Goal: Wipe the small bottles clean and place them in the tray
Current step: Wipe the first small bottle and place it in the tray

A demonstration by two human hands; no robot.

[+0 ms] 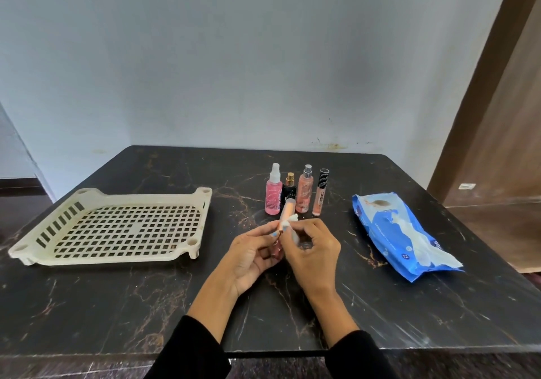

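My left hand (pixel 251 257) grips a slim peach tube bottle (pixel 286 213) that points up and away over the table's middle. My right hand (pixel 314 254) pinches a white wipe (pixel 291 222) against the tube's lower part. Behind them stand several small bottles: a pink spray bottle (pixel 274 194), a short black bottle (pixel 289 192) with a gold cap, a peach spray bottle (pixel 304 192) and a lip gloss tube (pixel 320 194). The cream perforated tray (pixel 117 232) lies at the left with nothing in it.
A blue pack of wet wipes (pixel 401 232) lies at the right with a wipe sticking out of its opening. The black marble table (pixel 146 299) ends near my sleeves. A pale wall stands behind and a wooden door at the right.
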